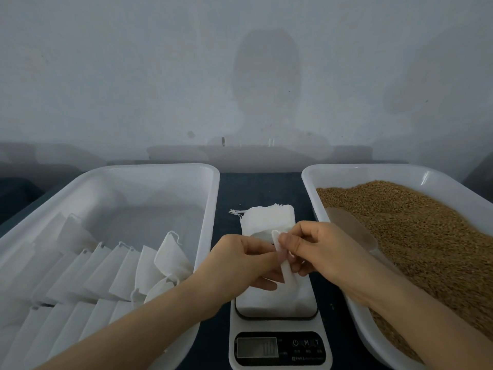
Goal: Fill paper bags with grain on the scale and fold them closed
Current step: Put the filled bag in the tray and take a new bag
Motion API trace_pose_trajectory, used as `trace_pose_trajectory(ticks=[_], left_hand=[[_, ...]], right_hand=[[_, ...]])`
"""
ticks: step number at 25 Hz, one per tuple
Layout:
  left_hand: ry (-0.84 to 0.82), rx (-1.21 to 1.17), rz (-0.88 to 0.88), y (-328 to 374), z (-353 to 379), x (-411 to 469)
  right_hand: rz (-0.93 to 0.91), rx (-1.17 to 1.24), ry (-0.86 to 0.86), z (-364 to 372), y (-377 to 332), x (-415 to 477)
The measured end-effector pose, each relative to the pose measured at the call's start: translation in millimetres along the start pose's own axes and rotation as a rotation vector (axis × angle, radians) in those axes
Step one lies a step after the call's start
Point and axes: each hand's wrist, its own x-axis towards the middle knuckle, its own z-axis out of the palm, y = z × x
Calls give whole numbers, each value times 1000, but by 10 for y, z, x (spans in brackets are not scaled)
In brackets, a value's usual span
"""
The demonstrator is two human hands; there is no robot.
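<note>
Paper bag (286,276), apparently unfilled, over scale (280,327); left hand (240,263) and right hand (317,249) both pinch its mouth. Seemingly finished bags (106,271) line left tray (160,168); much grain (413,236), spare bags (266,217) to go.

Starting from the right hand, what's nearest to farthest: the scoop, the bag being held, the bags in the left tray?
1. The held bag, pinched in the right hand.
2. The scoop, just right, in the grain.
3. The tray bags, far left.
</note>
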Motion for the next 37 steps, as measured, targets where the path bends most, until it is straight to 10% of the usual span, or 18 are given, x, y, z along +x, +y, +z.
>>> trace_pose_trajectory(ticks=[6,12,27,37], left_hand=[[57,-78,-54,22,-18,19],[126,-133,-9,25,-57,25],[225,73,49,1,-6,48],[271,443,538,24,59,-78]], right_hand=[[-252,-298,409,8,-6,-9],[-236,-119,50,85,-7,-31],[-347,-364,235,63,-18,-67],[-83,-163,149,-33,-78,-50]])
